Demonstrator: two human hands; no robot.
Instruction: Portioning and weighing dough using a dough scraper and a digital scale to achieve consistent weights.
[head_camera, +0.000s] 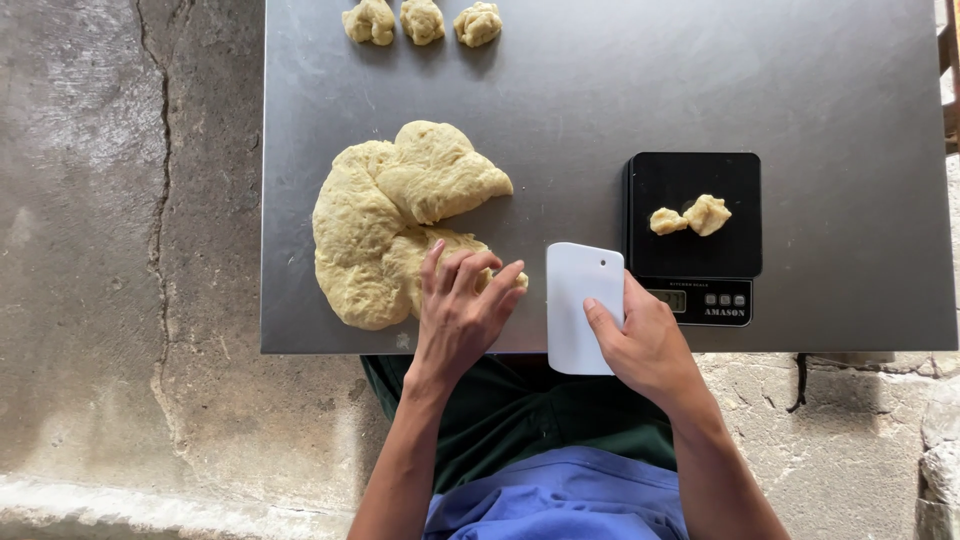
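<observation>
Left hand (460, 315) fingers spread flat, pinning big dough mass (385, 225), surface (600, 100) at 9 o'clock. Right hand (640, 345) fingers clamp white scraper (580, 300), ready to cut. Scale (695, 235) at 3 o'clock carries two pieces (692, 217); three lumps (422, 22) at 12.
</observation>
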